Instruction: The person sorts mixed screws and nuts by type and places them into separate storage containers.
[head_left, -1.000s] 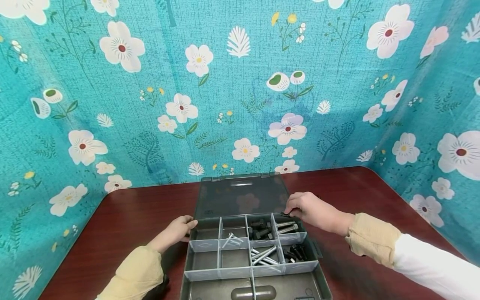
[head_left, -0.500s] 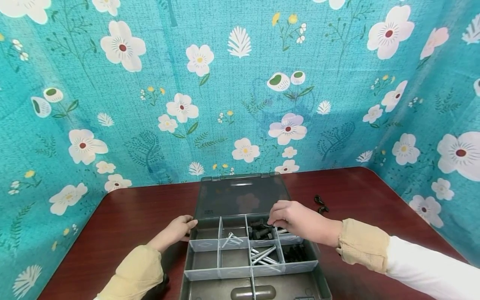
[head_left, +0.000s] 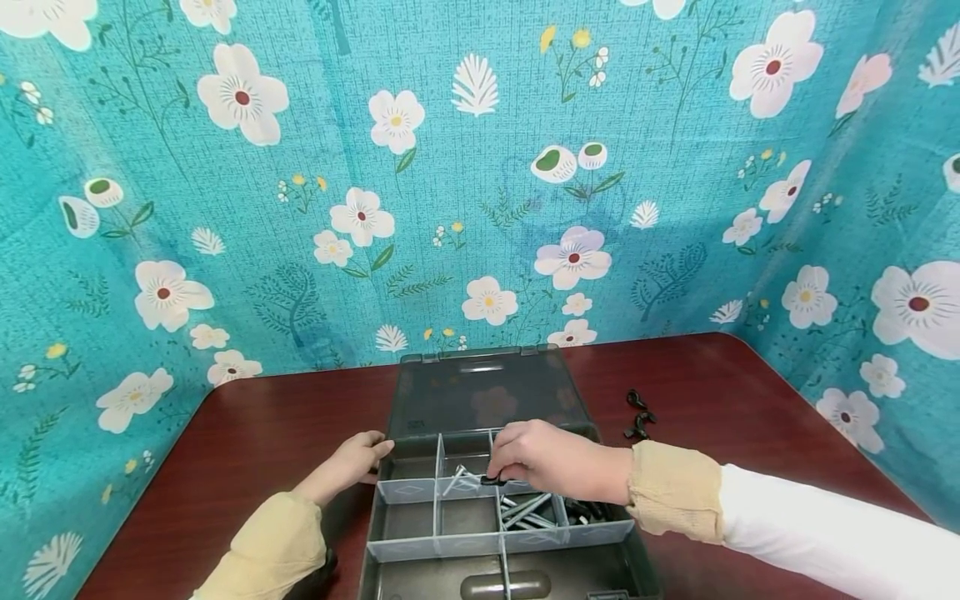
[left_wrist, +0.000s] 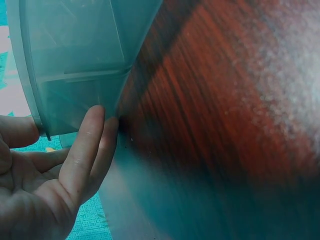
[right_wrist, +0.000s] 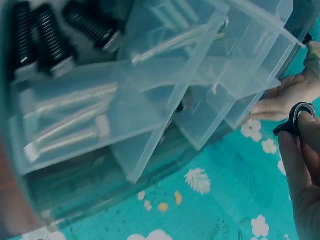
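My right hand (head_left: 536, 454) is over the grey parts box (head_left: 442, 575), pinching a small black ring-shaped piece with a pointed tail (right_wrist: 287, 127) between thumb and fingertips. In the head view that black piece (head_left: 491, 481) overlaps the silver bolts (head_left: 462, 475) in a back compartment. At the box's back left corner, my left hand (head_left: 360, 457) holds its edge. The left wrist view shows the thumb at the rim and the fingers (left_wrist: 87, 145) along the outer wall (left_wrist: 75, 40). Right hand and forearm hide most of the back right compartments.
Several similar black pieces (head_left: 637, 399) lie on the red-brown table (head_left: 712, 400) to the right. The box's dark lid (head_left: 487, 387) lies folded back behind it. Other compartments hold long silver bolts (head_left: 528, 512) and black bolts (head_left: 588, 511). A flowered cloth (head_left: 480, 208) hangs behind.
My right hand has moved left across the box, from its back right corner to the second compartment. More black pieces now show on the table at right. The left hand stays put.
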